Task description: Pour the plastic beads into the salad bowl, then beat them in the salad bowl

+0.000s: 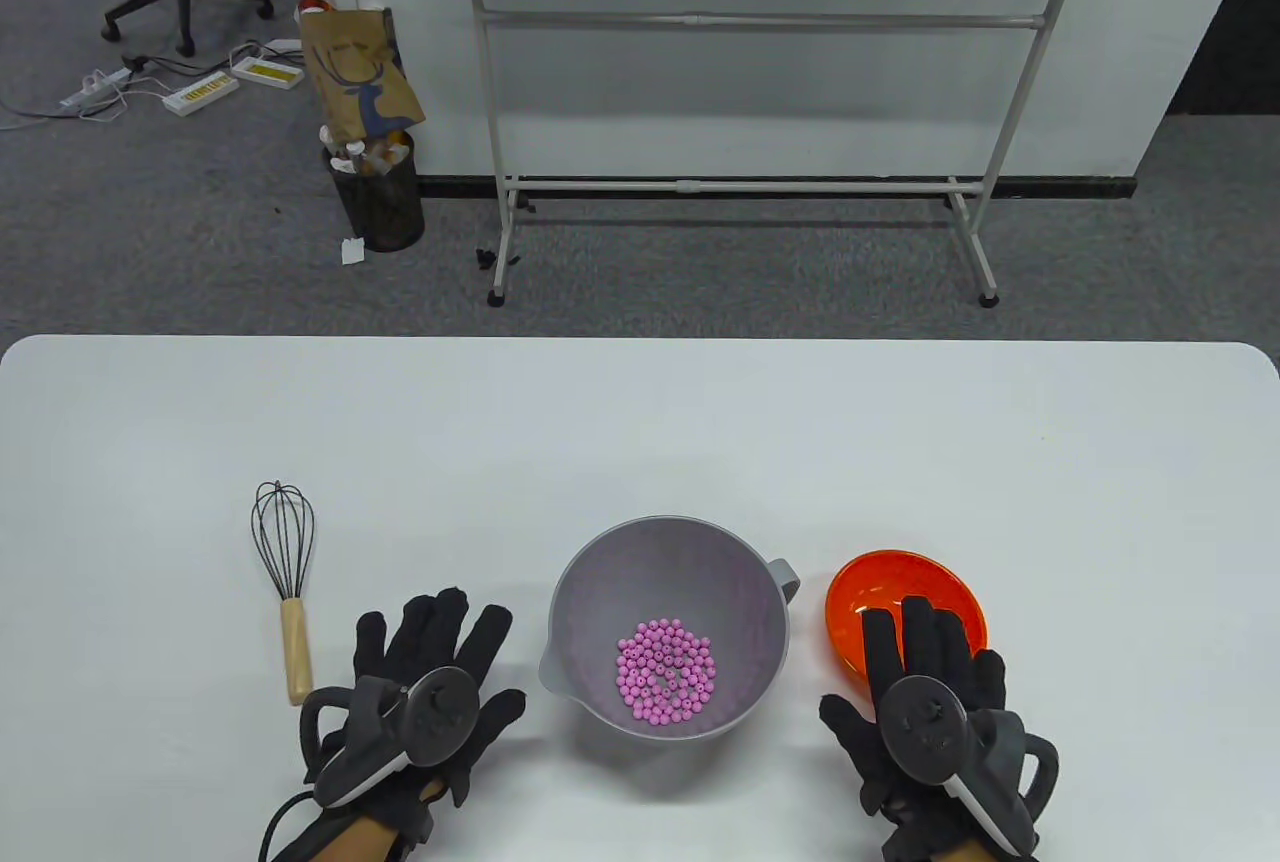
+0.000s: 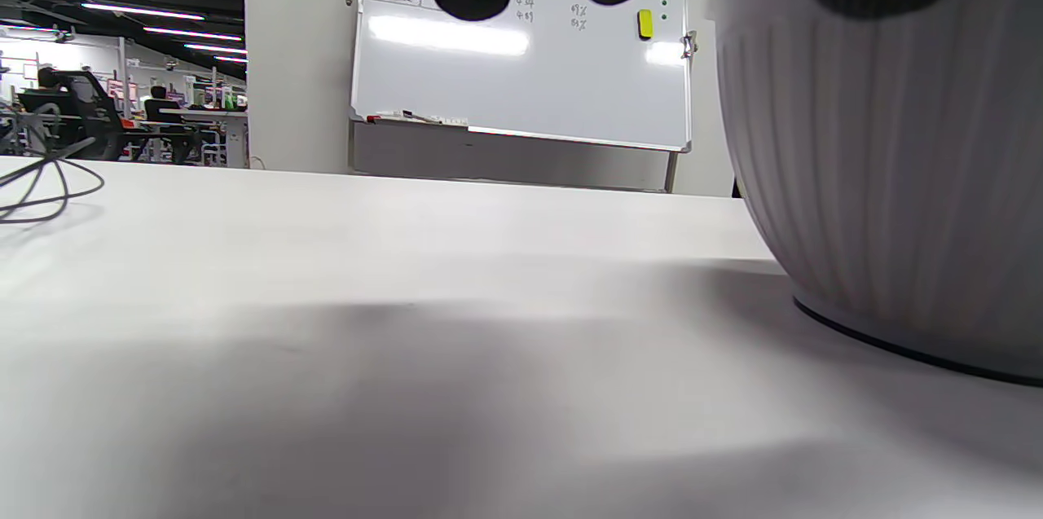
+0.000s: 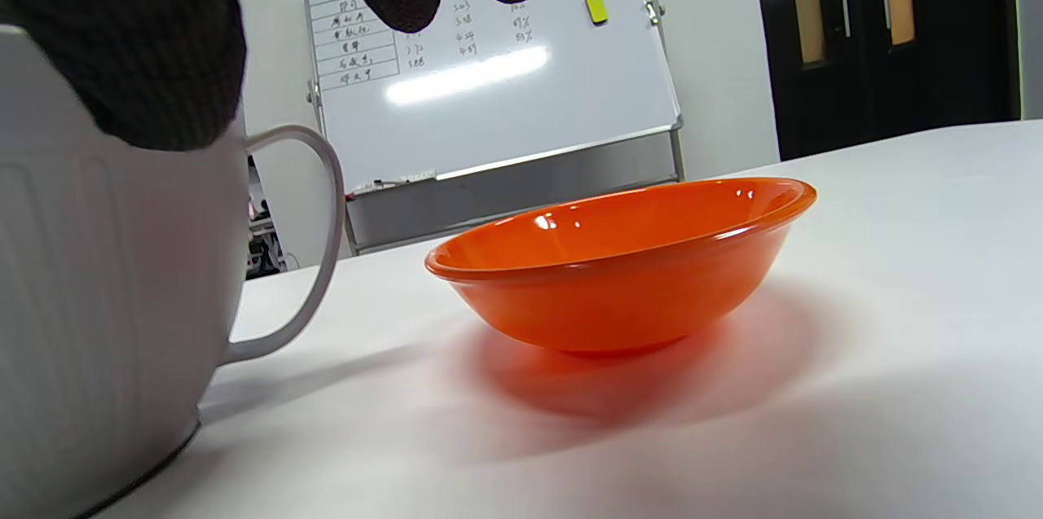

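The left hand (image 1: 425,692) is lying flat near the front of the table (image 1: 640,422), its fingers (image 1: 440,622) spread and straight, holding nothing; in the left wrist view the fingertips are hanging clear above the tabletop with nothing between them. Out from those fingers, toward ten o'clock and just beside them, the whisk (image 1: 287,582) is lying with its long axis running almost straight from six to twelve, wooden handle (image 1: 295,652) toward the person, wire head away. To my eye that is the relation the next move turns on: the handle end is the near end, and it is sitting just beside this hand, while the right hand (image 1: 930,702) is well apart from it, on the far side of the salad bowl (image 1: 670,642). The right hand is also relaxed and gripping nothing, fingers straight and reaching over the near rim of the orange bowl (image 1: 905,612) at its twelve o'clock; whether they are touching that rim I cannot tell. The orange bowl is looking empty. The pink plastic beads (image 1: 667,670) are already sitting in the bottom of the grey salad bowl, between the two hands, so I judge the pouring done and the beating not yet begun.
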A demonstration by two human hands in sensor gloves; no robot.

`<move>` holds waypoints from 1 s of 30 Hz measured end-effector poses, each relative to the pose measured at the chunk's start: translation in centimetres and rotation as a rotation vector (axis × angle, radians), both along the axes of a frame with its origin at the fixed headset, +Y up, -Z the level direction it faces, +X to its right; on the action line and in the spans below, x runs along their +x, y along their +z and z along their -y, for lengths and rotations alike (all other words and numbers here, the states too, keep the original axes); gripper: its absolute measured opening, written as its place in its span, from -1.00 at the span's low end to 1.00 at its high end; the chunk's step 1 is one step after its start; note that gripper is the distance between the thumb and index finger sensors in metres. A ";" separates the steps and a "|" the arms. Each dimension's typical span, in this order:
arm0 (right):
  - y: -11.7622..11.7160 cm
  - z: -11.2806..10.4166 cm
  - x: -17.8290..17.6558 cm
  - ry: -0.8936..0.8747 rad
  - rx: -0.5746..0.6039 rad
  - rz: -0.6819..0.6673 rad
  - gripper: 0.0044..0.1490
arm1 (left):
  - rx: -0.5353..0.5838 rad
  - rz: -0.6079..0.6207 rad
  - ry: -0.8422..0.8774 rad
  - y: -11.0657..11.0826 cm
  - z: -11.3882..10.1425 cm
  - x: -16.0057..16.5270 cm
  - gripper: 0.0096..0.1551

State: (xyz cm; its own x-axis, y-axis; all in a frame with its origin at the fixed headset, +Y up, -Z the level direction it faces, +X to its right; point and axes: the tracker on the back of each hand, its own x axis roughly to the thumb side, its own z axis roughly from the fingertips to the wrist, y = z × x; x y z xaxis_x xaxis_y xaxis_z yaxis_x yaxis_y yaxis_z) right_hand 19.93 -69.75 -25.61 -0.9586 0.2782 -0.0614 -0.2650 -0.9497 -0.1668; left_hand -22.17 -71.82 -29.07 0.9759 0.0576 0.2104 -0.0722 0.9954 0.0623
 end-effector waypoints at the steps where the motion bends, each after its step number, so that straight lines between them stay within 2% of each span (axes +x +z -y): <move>1: 0.0 -0.1 0.0 -0.003 0.001 0.000 0.15 | 0.001 -0.007 0.001 0.0 0.0 -0.1 -0.09; 9: 0.0 0.2 0.2 -0.031 -0.041 0.005 0.11 | -0.006 -0.130 0.085 -0.8 -0.6 -2.1 -0.07; 14: 0.2 0.0 0.3 -0.044 -0.031 0.007 0.10 | 0.044 -0.299 0.138 -1.0 -2.0 -5.1 -0.06; 18: 0.2 0.0 0.2 -0.051 -0.041 0.002 0.11 | 0.025 -0.522 0.160 -2.4 -2.4 -9.0 -0.07; 21: 0.1 -0.1 0.2 -0.060 -0.037 -0.002 0.11 | -0.031 -0.661 0.050 -3.5 -1.5 -11.2 -0.04; 23: 0.1 0.1 0.2 -0.059 -0.048 0.000 0.11 | -0.090 -0.745 -0.044 -4.4 -0.1 -12.6 -0.02; 26: 0.0 0.5 0.2 -0.058 -0.075 0.005 0.11 | -0.200 -0.808 -0.121 -5.3 1.9 -13.9 -0.02; 30: -0.1 0.7 0.1 -0.054 -0.081 0.015 0.11 | -0.225 -0.843 -0.146 -6.2 3.8 -14.7 -0.11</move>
